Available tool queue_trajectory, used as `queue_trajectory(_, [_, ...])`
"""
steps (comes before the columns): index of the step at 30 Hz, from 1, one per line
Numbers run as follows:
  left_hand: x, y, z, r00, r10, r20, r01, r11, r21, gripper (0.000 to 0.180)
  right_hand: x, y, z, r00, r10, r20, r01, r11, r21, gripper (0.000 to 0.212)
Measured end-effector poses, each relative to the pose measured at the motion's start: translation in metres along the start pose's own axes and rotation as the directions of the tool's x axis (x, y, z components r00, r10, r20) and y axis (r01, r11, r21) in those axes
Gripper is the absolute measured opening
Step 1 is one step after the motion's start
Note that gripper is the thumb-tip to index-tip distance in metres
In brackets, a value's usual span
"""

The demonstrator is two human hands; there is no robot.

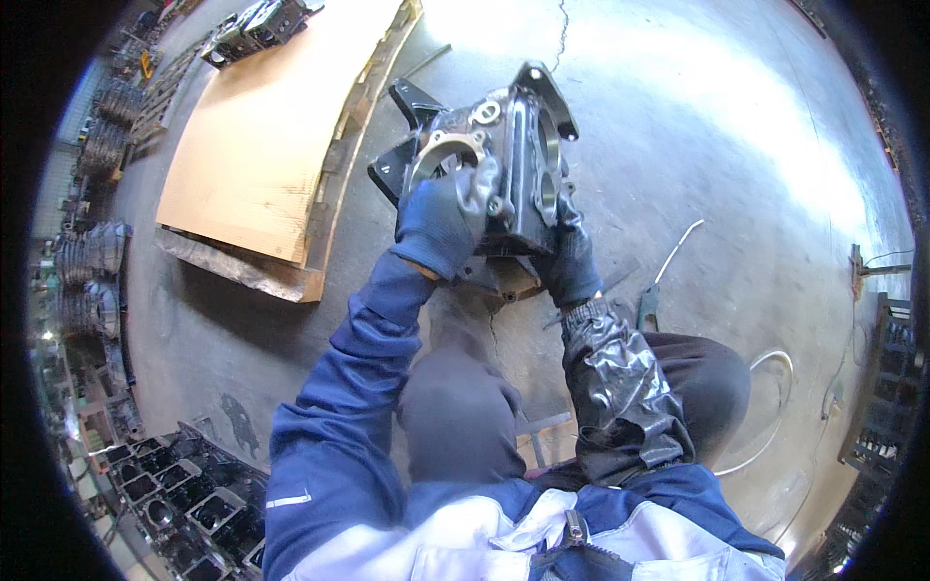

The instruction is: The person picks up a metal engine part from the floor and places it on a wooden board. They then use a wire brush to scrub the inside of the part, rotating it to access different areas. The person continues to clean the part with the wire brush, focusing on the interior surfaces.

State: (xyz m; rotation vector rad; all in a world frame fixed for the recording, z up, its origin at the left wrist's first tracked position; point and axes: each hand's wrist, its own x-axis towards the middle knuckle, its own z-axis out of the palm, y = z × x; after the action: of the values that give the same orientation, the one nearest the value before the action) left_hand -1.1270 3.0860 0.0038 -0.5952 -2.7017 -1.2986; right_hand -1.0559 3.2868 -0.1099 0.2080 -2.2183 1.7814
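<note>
A glossy black metal housing (524,165) with bare machined round openings and angled brackets is in front of me, above the floor. My left hand (438,221), in a dark glove, grips its left side with the fingers at the rim of the large round opening. On the lower right side my right hand (572,257), gloved too, is closed around the housing's edge, its fingertips partly hidden. A small brownish piece (515,279) shows just under the housing; how the two touch, I cannot tell.
Left of the housing, a wooden pallet (315,276) carries a cardboard sheet (257,145) and black castings (257,31). More black castings (184,499) sit at lower left. On the right are a dark-handled tool (649,306), a pale hose (783,387) and a dark rack (883,387).
</note>
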Motion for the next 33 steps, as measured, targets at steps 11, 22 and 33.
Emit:
queue_trajectory(11, [-0.009, 0.009, 0.046, 0.984, 0.000, 0.177, -0.084, 0.880, 0.467, 0.042, 0.001, 0.038, -0.020, 0.810, 0.583, -0.056, -0.558, 0.798, 0.229, 0.041])
queue_trajectory(22, [-0.029, -0.011, 0.049, 0.961, 0.083, 0.265, -0.203, 0.862, 0.464, 0.027, 0.033, -0.040, -0.023, 0.907, 0.322, -0.270, -0.346, 0.937, -0.043, 0.055])
queue_trajectory(33, [-0.026, -0.016, 0.018, 0.860, 0.115, 0.497, -0.237, 0.952, 0.191, 0.024, 0.039, -0.050, -0.008, 0.889, 0.400, -0.224, -0.414, 0.910, -0.014, 0.056])
